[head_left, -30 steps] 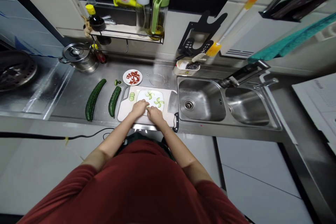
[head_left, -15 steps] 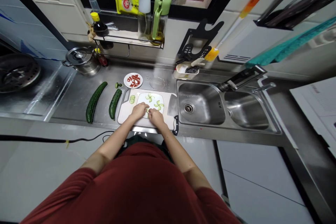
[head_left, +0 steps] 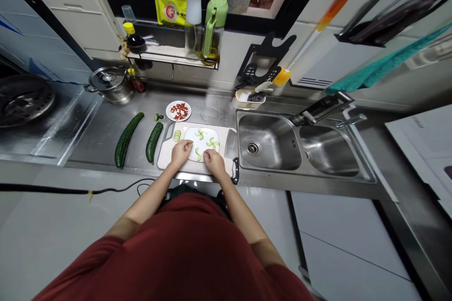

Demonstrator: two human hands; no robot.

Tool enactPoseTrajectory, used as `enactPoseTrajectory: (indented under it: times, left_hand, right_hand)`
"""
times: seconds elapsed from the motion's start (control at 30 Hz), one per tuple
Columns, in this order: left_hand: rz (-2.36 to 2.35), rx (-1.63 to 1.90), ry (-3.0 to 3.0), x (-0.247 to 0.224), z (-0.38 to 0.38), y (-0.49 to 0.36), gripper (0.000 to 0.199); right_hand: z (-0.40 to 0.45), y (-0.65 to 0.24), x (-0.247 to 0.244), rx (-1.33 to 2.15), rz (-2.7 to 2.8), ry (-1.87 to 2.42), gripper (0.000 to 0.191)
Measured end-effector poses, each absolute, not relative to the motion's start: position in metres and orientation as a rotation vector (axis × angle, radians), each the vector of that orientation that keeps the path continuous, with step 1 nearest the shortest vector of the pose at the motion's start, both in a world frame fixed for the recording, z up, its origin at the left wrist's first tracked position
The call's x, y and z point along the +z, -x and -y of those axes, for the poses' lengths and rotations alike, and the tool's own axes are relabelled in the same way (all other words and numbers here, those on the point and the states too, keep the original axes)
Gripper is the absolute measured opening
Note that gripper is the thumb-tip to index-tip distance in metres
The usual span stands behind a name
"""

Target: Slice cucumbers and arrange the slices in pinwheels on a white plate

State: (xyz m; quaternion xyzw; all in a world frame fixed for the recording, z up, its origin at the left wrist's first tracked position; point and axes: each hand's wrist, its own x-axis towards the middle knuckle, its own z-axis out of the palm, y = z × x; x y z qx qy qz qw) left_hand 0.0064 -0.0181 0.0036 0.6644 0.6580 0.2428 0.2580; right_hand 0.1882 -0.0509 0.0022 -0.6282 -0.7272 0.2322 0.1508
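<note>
A white plate (head_left: 189,132) rests on the pale cutting board (head_left: 165,156). Thin cucumber slices (head_left: 201,133) lie on it in two pinwheel groups, with a few loose curved slices (head_left: 198,154) near its front. At the plate's left edge is my left hand (head_left: 181,152), fingers curled together. My right hand (head_left: 214,163) is over the front right corner, its thumb and fingertips pinched. Whatever either hand holds is too small to make out. A small overlapping row of cucumber slices (head_left: 177,136) sits on the board's left. The knife (head_left: 235,170) lies at the board's right edge.
Two whole cucumbers (head_left: 129,140) lie left of the board, beside cut ends (head_left: 158,117). Behind stands a small plate (head_left: 169,112) of red pieces. A lidded pot (head_left: 115,89) is back left. The double sink (head_left: 270,143) is at right, a bottle shelf (head_left: 169,55) above.
My hands have moved apart from the front middle of the plate, left hand to the left and right hand slightly right and toward me. Slices between them now show.
</note>
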Motion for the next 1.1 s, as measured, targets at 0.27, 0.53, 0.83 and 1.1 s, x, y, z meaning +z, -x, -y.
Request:
enactPoseTrajectory:
  times: [0.27, 0.53, 0.83, 1.1]
  left_hand:
    - [-2.171, 0.606, -1.588, -0.002, 0.015, 0.019, 0.029]
    - [-2.365, 0.495, -1.465, 0.002, 0.011, 0.02, 0.037]
    - [-2.415, 0.45, -1.451, -0.001, 0.002, 0.028, 0.031]
    - [-2.429, 0.385, -1.465, -0.01, -0.002, 0.027, 0.031]
  right_hand:
    - [0.058, -0.2, -0.003, 0.674, 2.006, 1.806, 0.024]
    - [0.062, -0.198, -0.007, 0.711, 1.994, 1.792, 0.024]
    - [0.061, -0.204, 0.001, 0.69, 2.007, 1.786, 0.027]
    - [0.063, -0.202, 0.003, 0.699, 1.998, 1.734, 0.025]
